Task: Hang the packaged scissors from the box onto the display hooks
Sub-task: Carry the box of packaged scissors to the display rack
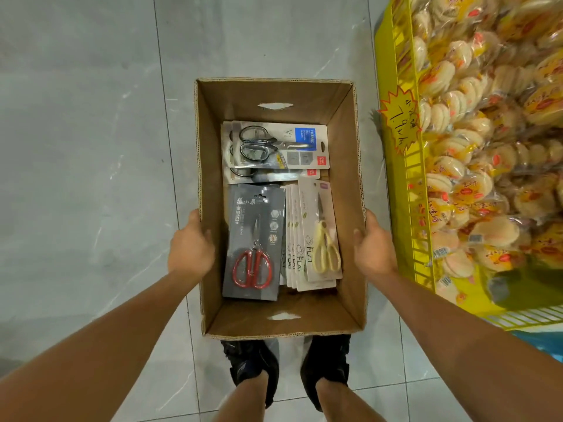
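The scissors packs all lie flat in the box (350, 166). At 12 o'clock inside it sits a pile with black handles (275, 146). At 7 o'clock lies a grey pack with red scissors (253, 242). At 5 o'clock is a stack of white packs, the top one with yellow scissors (320, 236).

The left hand (192, 248) holds the box wall at 9 o'clock, fingers curled over the rim. The right hand (374, 245) holds the wall at 3 o'clock the same way. Both hands are closed on the cardboard and hold no pack.

The box is above a grey tile floor (91, 132), right over two black shoes (286, 370). Out at 3 o'clock is a yellow wire bin (396, 184) full of snack bags (475, 147).

No hooks are in view. I think the job has hardly begun: no pack is hung yet that I can see, and every pack is left to do.
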